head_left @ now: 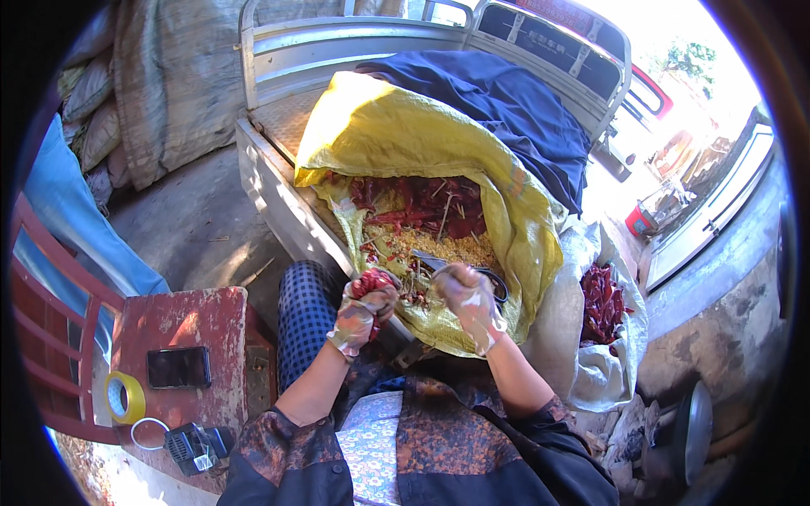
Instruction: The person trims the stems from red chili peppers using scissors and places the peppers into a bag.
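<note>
My left hand [366, 309], in a patterned glove, is closed around dried red chilies [371, 282] at the near edge of a yellow woven sack [405, 126]. My right hand [469, 305], gloved too, is curled closed a little to the right; motion blurs its fingertips, and what they pinch is hidden. Scissors [432, 261] lie in the sack's mouth just behind the right hand, a dark handle loop showing beside it. Inside the sack are more red chilies [462, 211], pale stems and a layer of yellow seeds [405, 242].
A white sack [601, 379] of red chilies stands at the right. The yellow sack rests on a metal cart bed [291, 211], beside dark blue cloth [506, 93]. On a worn red chair [228, 316] at left lie a phone [179, 368] and a yellow tape roll [133, 405].
</note>
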`<state>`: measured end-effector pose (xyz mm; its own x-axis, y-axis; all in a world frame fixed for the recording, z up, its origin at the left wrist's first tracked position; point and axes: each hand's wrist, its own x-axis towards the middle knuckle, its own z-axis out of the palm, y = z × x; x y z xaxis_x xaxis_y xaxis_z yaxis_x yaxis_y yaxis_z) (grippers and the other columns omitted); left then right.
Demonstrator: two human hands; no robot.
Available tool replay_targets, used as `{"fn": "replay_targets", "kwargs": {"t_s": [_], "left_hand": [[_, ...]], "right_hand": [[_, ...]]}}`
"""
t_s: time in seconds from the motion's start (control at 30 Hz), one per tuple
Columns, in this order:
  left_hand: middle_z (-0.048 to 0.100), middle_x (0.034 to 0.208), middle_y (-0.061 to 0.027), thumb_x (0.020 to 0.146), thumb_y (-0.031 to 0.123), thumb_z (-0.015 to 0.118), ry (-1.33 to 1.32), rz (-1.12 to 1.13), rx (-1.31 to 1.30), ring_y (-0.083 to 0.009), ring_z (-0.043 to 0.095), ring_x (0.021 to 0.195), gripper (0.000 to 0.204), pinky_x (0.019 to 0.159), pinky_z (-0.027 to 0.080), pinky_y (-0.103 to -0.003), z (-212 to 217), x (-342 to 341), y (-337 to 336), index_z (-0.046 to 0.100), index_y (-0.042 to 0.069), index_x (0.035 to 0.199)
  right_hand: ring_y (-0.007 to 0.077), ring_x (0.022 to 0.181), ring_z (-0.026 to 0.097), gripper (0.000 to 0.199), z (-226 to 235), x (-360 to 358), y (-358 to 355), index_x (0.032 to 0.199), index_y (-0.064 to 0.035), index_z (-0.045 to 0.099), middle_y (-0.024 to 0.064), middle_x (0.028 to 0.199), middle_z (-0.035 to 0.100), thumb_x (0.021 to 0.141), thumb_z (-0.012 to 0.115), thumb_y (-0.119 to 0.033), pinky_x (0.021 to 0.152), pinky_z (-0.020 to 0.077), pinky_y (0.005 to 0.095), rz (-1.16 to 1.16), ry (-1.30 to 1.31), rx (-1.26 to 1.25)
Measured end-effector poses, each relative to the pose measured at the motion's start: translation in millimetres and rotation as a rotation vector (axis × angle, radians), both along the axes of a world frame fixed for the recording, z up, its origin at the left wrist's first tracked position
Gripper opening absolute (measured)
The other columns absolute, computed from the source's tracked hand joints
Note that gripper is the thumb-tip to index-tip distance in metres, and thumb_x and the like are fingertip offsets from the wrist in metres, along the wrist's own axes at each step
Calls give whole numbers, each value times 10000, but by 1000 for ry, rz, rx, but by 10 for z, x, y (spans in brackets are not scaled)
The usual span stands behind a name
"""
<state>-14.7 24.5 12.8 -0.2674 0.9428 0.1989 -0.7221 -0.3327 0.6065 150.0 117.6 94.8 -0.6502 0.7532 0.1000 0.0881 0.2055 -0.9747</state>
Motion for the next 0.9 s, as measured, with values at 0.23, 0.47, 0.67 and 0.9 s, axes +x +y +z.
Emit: {"fn": "replay_targets", "kwargs": {"t_s": [0.23,0.47,0.67,0.9], "left_hand": [[449,652,-3,752,131,691,-13,48,-41,-88,379,499,204,425,321,-215,91,-89,-23,523,68,849],[515,685,-24,761,45,690,-65,35,-36,-103,452,504,197,414,325,-227,53,-112,-14,569,34,916],[545,764,-59,775,46,676,-97,-10,-38,-121,487,551,195,420,355,-223,23,-156,-15,555,58,927],[507,748,-53,787,104,640,-72,34,-53,-131,476,585,174,452,378,-236,81,-136,-79,528,59,912]], "right_hand": [[193,851,594,163,-240,-116,420,935,42,595,106,900,606,842,528,-75,771,482,288,239,62,-191],[195,747,578,161,2,-1074,953,947,-43,592,90,842,604,867,530,-168,643,438,340,41,38,-356],[337,917,609,275,182,-1377,1082,1071,-47,602,154,1016,634,807,570,-119,753,495,394,198,-986,967],[267,863,620,249,127,-1380,1284,1046,-93,648,107,944,672,806,585,-117,793,468,379,-140,-494,55]]}}
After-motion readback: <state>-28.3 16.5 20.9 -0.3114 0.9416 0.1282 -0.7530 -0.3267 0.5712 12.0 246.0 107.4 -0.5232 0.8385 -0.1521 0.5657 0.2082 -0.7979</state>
